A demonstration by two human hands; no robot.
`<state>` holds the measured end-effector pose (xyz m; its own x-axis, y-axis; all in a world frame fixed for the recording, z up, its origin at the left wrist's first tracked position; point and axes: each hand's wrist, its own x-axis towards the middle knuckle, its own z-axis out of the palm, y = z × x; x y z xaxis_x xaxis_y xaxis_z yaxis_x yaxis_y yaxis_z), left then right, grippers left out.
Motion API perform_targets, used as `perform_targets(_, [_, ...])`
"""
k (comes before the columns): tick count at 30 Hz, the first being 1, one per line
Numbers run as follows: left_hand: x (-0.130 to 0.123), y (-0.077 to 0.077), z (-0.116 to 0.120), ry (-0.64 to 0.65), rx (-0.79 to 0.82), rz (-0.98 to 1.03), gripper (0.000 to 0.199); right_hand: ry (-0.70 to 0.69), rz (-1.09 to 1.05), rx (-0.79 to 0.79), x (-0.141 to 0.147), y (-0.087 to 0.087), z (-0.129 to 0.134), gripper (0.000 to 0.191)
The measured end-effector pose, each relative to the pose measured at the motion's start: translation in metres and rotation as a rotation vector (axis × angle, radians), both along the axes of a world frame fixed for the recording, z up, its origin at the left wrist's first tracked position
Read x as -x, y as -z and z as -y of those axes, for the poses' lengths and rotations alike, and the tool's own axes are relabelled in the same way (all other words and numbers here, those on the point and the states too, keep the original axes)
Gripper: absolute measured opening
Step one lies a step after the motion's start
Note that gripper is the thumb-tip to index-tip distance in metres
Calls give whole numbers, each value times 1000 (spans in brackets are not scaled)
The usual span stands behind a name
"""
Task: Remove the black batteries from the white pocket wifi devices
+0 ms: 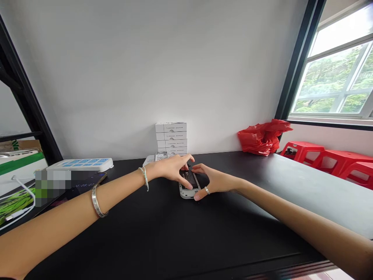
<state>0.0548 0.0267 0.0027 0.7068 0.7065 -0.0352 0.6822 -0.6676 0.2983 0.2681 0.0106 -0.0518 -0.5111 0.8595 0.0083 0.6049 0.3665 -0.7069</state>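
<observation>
A white handheld device (187,194) lies on the black table with its inside showing and a black battery (192,179) in it. Over its left side reaches my left hand (175,168), fingers spread, the thumb tip on the lower part of the battery. Its other fingers are near the device's far end, where the contact is partly hidden. My right hand (214,179) curves round the right side, thumb at the near right corner and fingertips by the far right edge. A small dark part (189,166) shows between the hands.
Behind the hands stand stacked white boxes (171,136), with a printed label-like piece (161,156) in front. A white power strip (80,164) and a dark phone (84,186) lie left. A red plastic bag (260,138) sits back right, with red stools (335,159) beyond the table.
</observation>
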Motion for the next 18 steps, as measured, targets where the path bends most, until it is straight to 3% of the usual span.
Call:
perform_targets(4, [-1, 5, 2, 14, -28, 47, 79, -20, -4, -11, 0, 0, 0, 101])
perform_targets(10, [1, 7, 12, 21, 0, 77, 54, -22, -6, -1, 2, -4, 3, 103])
perform_targets(14, [5, 14, 27, 14, -93, -35, 48, -35, -1, -23, 7, -7, 7, 104])
perform_targets(18, [14, 22, 43, 12, -286, -117, 50, -43, 103, -52, 17, -9, 18, 116])
